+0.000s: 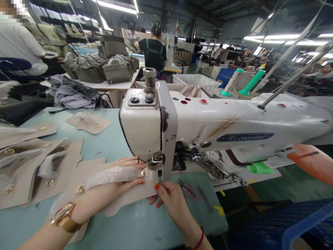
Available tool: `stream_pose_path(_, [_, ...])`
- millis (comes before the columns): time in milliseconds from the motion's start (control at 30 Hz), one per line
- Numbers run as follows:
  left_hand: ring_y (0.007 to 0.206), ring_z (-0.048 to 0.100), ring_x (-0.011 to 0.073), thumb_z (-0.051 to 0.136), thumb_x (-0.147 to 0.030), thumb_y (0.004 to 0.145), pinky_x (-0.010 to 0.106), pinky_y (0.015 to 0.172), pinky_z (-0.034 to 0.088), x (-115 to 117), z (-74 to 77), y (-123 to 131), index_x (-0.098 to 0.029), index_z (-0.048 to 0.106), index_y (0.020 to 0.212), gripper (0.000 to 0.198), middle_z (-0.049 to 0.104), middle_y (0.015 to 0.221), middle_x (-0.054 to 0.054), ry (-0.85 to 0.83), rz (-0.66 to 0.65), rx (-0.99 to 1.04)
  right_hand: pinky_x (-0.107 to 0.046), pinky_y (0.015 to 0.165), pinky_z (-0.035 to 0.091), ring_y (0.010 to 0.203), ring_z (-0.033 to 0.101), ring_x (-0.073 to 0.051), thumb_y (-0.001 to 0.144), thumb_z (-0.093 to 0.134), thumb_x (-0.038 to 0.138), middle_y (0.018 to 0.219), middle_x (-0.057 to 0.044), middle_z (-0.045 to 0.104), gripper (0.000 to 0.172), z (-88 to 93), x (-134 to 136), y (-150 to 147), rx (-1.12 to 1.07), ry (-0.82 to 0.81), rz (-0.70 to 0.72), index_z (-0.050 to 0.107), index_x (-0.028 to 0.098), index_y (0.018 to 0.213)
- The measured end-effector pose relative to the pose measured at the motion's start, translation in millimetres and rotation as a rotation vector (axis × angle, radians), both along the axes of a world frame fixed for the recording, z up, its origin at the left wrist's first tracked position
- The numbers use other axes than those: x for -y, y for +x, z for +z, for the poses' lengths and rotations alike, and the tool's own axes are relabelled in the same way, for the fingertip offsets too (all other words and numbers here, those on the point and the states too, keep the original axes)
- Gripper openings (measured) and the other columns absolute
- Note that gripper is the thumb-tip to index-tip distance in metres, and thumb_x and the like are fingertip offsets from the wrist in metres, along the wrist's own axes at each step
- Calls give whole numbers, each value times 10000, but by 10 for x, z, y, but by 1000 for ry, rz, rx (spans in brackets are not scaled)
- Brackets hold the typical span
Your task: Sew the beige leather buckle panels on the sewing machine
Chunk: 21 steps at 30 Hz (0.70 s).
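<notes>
A beige bag panel [130, 201] lies on the sewing table under the head of a white sewing machine [208, 114]. A handle in white wrapping [111, 174] runs across it, with a gold buckle [142, 173] at its right end. My left hand [122, 188] rests flat on the panel, fingers stretched out behind the handle and thumb in front. Close to the machine's presser area, my right hand [170, 196] pinches the panel's right edge between thumb and fingers. The machine head hides the needle.
More beige panels with wrapped handles [49, 166] lie at left, another panel [91, 126] behind. Pink-handled thread snips [190, 191] and a flat grey strip [205, 199] are right of my right hand. A blue basket [286, 225] stands lower right. Co-workers and finished bags [117, 71] are beyond.
</notes>
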State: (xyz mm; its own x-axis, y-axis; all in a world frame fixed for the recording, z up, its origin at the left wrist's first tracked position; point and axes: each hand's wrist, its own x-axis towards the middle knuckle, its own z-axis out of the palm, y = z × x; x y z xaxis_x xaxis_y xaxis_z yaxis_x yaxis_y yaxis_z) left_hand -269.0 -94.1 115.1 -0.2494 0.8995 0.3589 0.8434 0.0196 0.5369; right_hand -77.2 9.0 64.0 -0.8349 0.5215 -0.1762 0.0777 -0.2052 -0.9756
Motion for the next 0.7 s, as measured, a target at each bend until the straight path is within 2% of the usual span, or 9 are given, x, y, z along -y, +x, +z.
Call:
stream_pose_path(100, [1151,590,253,610,-473,818,394,1010,468,14,-17,-28,-314,660,1150,372,662,1218,9,-119,-43,-97,-140,470,429,589,638,-122,869,500,570,743,-108,696,523,0,8,-5,-7,-25,-1,684,88,787])
stream_pose_path(200, [1162,580,246,581,-466,844,393,1006,470,29,-53,-52,-297,648,1163,368,636,1251,19,-166,-34,-105,-141,468,425,592,637,-121,861,495,593,752,-109,698,542,1,25,-7,2,-39,-2,677,88,784])
stream_pose_path(433, [1150,585,245,610,-422,831,369,995,480,32,-36,-61,-301,653,1156,349,634,1249,10,-175,-43,-126,-152,472,433,584,641,-129,851,505,602,731,-110,697,547,-45,63,-24,14,-29,-34,663,86,765])
stream_pose_path(567, [1146,583,261,569,-442,851,418,992,481,28,-21,-60,-255,641,1175,381,645,1233,27,-176,-68,-179,-155,483,436,543,628,-120,859,499,599,669,-96,686,540,-124,91,-44,13,13,-63,644,95,732])
stream_pose_path(700, [1123,596,280,569,-419,852,454,965,499,19,3,-39,-221,655,1149,367,690,1156,56,-86,-119,-225,-159,509,441,523,600,-106,882,499,563,613,-67,661,505,-228,123,-54,15,93,-126,613,112,685])
